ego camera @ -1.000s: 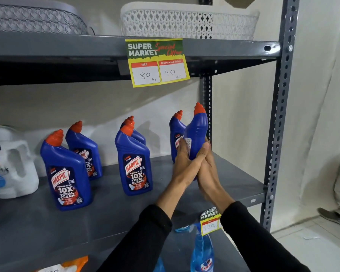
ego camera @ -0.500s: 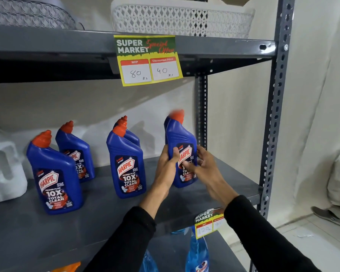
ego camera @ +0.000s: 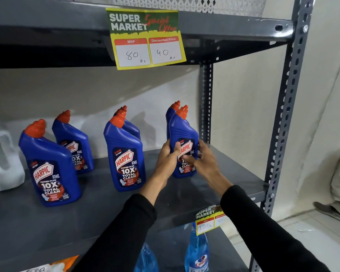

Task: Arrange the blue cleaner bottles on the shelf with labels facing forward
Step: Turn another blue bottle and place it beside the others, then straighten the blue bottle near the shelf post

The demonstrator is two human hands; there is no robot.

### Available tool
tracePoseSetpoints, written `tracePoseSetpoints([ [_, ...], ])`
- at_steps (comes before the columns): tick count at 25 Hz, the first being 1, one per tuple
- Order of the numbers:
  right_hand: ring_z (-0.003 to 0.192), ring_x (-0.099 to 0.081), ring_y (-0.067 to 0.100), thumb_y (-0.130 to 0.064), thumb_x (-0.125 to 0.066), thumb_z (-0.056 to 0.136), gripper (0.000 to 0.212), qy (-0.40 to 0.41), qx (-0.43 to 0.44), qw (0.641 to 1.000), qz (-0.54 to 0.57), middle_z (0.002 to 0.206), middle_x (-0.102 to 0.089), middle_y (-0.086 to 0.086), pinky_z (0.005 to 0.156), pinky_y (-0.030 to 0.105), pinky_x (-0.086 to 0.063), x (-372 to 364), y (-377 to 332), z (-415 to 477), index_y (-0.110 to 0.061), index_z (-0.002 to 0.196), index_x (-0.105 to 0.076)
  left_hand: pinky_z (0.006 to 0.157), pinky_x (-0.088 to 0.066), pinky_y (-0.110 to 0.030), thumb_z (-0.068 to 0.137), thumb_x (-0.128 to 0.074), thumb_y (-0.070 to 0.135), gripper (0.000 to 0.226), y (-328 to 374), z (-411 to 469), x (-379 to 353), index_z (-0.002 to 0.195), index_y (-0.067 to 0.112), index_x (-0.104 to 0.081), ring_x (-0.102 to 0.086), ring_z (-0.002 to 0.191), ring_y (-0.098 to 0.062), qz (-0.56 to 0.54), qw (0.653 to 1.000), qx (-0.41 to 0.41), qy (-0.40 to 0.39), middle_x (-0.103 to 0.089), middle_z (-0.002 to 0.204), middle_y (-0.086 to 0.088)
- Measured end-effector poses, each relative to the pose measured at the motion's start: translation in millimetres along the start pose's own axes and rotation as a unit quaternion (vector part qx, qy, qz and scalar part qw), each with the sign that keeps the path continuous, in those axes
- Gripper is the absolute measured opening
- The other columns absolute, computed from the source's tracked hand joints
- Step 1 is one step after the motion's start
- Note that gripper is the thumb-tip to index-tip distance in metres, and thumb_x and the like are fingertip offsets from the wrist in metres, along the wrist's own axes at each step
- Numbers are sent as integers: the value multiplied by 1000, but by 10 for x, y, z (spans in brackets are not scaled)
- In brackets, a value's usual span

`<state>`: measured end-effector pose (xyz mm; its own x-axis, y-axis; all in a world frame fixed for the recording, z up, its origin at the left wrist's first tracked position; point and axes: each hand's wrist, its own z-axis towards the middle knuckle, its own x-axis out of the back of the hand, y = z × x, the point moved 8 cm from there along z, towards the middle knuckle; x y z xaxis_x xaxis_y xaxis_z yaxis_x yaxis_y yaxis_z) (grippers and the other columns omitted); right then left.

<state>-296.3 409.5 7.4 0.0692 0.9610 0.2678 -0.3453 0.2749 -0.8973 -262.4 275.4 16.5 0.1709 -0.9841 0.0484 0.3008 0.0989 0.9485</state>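
Note:
Several blue Harpic cleaner bottles with orange caps stand on the grey shelf (ego camera: 98,216). The rightmost front bottle (ego camera: 183,132) stands upright with its label facing me. My left hand (ego camera: 168,156) grips its left side, thumb across the label. My right hand (ego camera: 203,160) touches its right side and lower label, fingers spread. Another bottle (ego camera: 172,112) stands right behind it, mostly hidden. The middle front bottle (ego camera: 126,154) and the left front bottle (ego camera: 47,165) face forward, each with a bottle behind: one (ego camera: 133,127) mostly hidden, one (ego camera: 75,142) label forward.
A white jug (ego camera: 2,158) sits at the shelf's far left. A yellow price tag (ego camera: 147,40) hangs from the upper shelf, with a white basket above. Light blue spray bottles (ego camera: 197,252) stand on the shelf below. The grey upright post (ego camera: 289,114) bounds the right side.
The rightmost bottle, held up with its side toward me a second ago, was turned label forward and set down on the shelf. Both hands stay on it.

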Motion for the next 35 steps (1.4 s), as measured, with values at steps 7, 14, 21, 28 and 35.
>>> tracePoseSetpoints([
  [7, 109, -66, 27, -8, -65, 89, 36, -86, -47, 993, -71, 118, -70, 10, 97, 47, -54, -4, 336, 47, -10, 125, -60, 84, -50, -28, 90, -67, 22, 38, -65, -141, 107, 127, 13, -61, -63, 99, -16, 165, 985, 38, 19, -66, 108, 2],
  [14, 116, -63, 30, -11, -61, 92, 33, -105, -45, 983, -143, 123, -69, 12, 102, 46, -50, 38, 341, 24, -8, 125, -61, 79, -52, -27, 81, -77, 24, 42, -97, -186, 182, 118, 6, -68, -65, 87, -13, 255, 963, 39, 77, -75, 114, -9],
  [21, 122, -59, 28, -21, -65, 90, 37, -95, -47, 973, -206, 125, -68, 6, 107, 52, -43, 276, 423, -32, -17, 127, -60, 87, -58, -33, 81, -78, 19, 41, -70, -349, 27, 118, 3, -68, -71, 95, -19, 233, 970, 20, 67, -75, 115, -13],
  [28, 128, -54, 26, -23, -64, 92, 47, -102, -56, 975, -191, 132, -63, 7, 108, 52, -44, 438, 428, -283, -15, 137, -51, 81, -56, -24, 83, -75, 17, 41, 15, -625, -61, 121, 2, -67, -70, 95, -18, 218, 974, 6, 56, -74, 116, -15],
  [35, 121, -58, 27, -11, -49, 98, 26, -79, -11, 961, -265, 121, -69, 6, 105, 48, -47, 595, 369, -504, -13, 120, -64, 60, -50, -6, 85, -73, 23, 40, -17, -786, -76, 121, 5, -66, -65, 86, -8, 211, 976, 6, 44, -74, 116, -10],
])
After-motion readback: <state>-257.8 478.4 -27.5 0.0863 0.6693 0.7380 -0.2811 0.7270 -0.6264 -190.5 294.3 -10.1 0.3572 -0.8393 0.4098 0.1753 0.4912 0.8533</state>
